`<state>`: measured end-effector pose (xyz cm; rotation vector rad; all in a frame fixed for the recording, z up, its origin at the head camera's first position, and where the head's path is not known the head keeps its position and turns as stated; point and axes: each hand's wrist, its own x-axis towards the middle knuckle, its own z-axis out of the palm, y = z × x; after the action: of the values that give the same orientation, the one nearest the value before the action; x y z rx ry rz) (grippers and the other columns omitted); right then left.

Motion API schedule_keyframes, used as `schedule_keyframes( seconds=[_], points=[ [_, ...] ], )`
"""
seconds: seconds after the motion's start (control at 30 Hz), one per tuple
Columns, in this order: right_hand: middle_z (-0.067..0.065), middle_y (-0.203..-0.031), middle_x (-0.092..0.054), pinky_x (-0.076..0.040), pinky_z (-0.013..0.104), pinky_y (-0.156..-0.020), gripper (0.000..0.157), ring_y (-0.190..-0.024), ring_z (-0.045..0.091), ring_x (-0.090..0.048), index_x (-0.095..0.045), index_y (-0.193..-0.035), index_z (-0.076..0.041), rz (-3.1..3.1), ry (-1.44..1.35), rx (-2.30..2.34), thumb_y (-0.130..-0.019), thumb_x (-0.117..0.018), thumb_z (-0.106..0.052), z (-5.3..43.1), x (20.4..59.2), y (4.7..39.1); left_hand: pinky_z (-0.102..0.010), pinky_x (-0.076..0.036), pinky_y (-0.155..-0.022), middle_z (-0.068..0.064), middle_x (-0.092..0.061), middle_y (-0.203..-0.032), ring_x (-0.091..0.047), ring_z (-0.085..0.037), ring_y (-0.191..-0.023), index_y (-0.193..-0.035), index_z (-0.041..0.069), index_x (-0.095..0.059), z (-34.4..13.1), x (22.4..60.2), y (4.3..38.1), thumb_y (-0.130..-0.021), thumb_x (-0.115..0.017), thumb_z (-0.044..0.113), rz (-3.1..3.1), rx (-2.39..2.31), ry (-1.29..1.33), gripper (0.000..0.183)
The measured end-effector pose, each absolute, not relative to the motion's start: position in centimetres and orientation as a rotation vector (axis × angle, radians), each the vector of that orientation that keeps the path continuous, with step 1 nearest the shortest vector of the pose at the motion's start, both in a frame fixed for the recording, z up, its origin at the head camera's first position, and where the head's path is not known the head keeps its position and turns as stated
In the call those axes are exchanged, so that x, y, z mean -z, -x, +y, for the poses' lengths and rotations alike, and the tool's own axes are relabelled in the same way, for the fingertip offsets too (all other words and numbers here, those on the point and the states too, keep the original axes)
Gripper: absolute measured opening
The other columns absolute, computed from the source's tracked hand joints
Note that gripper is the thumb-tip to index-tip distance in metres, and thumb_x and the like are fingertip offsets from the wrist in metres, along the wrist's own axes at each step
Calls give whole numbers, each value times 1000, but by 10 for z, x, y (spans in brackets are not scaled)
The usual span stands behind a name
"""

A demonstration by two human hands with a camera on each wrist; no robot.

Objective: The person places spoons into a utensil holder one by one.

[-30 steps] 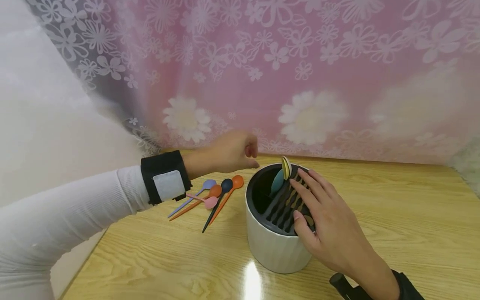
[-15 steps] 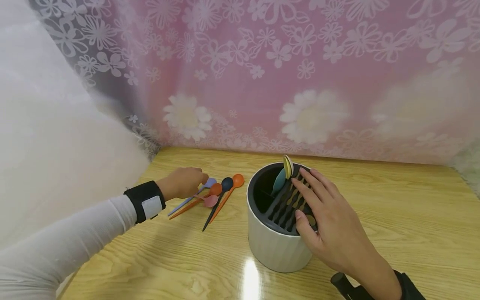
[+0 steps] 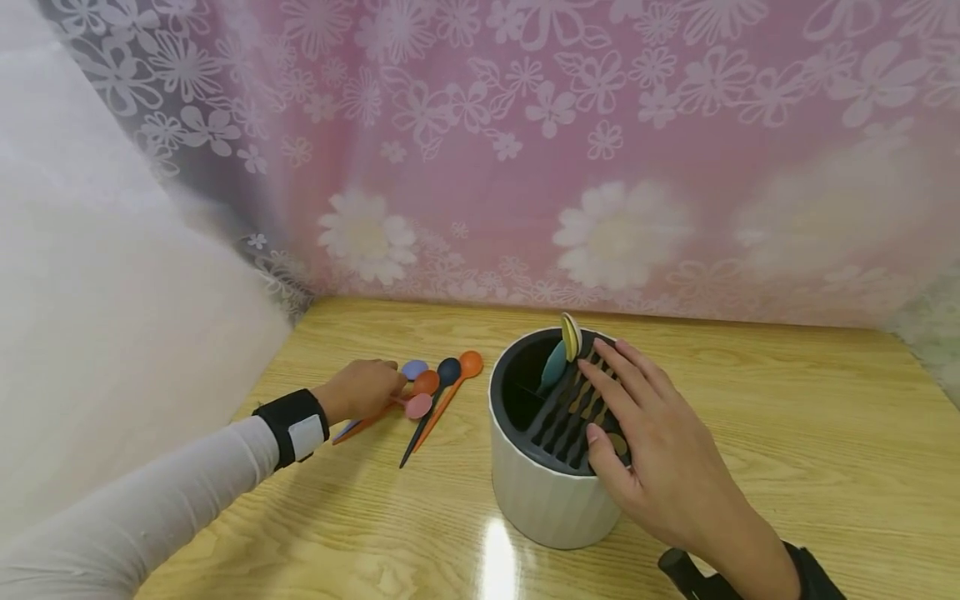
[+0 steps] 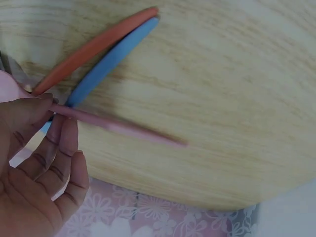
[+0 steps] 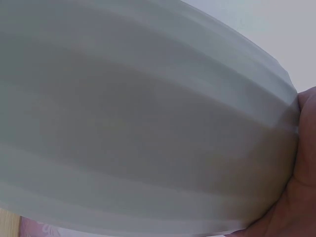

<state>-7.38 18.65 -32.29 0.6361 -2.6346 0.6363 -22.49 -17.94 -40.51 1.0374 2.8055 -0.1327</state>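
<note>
My left hand pinches a pink spoon by its handle, between thumb and fingertips in the left wrist view. Its pink bowl shows beside the other spoons in the head view. Close by lie a blue spoon, an orange spoon, a navy spoon and a second orange spoon. My right hand rests, fingers extended, on the slotted dark top of a white ribbed utensil holder. Against its slotted part lean a teal utensil and a yellow-and-white one.
Everything stands on a light wooden table. A pink floral curtain hangs along its far edge, and a whitish surface borders the left side. The holder stands right of the spoons.
My left hand has come down and left from beside the holder to the spoons and taken hold of the pink one. The right hand has stayed on the holder.
</note>
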Motion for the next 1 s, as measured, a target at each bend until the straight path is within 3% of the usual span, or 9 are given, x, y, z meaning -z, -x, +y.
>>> schedule_keyframes(
  seconds=[0.13,0.27,0.63,1.0],
  points=[
    [9,-158,-38,-36,59,-107,54,-147,32,-31,-52,-145,-12,-2627,-639,-636,-92,-56,-18,186,322,73,-27,-28,-56,1,-42,-67,-36,-12,-59,-70,14,-54,-177,403,226,-97,-66,20,2827,105,-1018,30],
    [9,-159,-38,-36,59,-107,54,-147,33,-32,-53,-145,-11,-2626,-639,-633,-92,-57,-18,186,321,72,-30,-32,-56,0,-46,-67,-42,-13,-57,-75,13,-57,-172,395,224,-100,-63,25,2864,156,-1057,28],
    [11,-157,-40,-36,58,-106,54,-146,33,-33,-53,-145,-11,-2609,-647,-637,-92,-56,-17,186,321,72,-25,-40,-52,-2,-58,-80,-53,-13,-62,-93,9,-62,-144,348,219,-95,-66,10,2921,86,-1137,5],
    [11,-157,-40,-36,58,-107,53,-146,33,-32,-53,-145,-10,-2616,-647,-631,-92,-57,-18,186,322,71,-23,-33,-52,-1,-58,-79,-49,-12,-60,-94,8,-63,-117,301,203,-92,-63,6,2889,-28,-1189,3]
  ],
)
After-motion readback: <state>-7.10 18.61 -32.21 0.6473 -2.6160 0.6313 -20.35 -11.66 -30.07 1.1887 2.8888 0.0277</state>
